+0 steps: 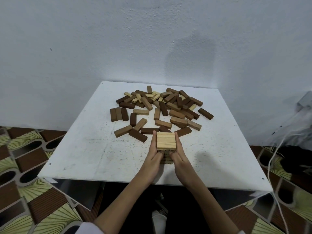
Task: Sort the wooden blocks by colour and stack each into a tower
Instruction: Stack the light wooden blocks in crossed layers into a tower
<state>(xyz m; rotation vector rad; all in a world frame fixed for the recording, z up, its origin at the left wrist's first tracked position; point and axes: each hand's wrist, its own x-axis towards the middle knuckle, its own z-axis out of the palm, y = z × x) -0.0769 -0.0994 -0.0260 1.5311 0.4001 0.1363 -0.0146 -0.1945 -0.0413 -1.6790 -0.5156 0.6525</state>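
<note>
A tower of light wooden blocks point(166, 141) stands near the front middle of the white table point(84, 149), its top layer three pale blocks side by side. My left hand point(154, 154) presses flat against the tower's left side with straight fingers. My right hand point(179, 154) presses against its right side in the same way. Both thumbs rest on the tower's near face. Behind the tower lies a loose pile of blocks point(160, 107) in dark brown, mid brown and pale wood. Three brown blocks point(119, 114) lie side by side at the pile's left.
A blue-white wall point(152, 39) rises right behind the table. Patterned floor tiles point(25, 166) surround it. At the right, a white cord point(273, 166) hangs past the table's edge, with a grey object point(303, 102) above it. Bare table surface shows at the front left and right.
</note>
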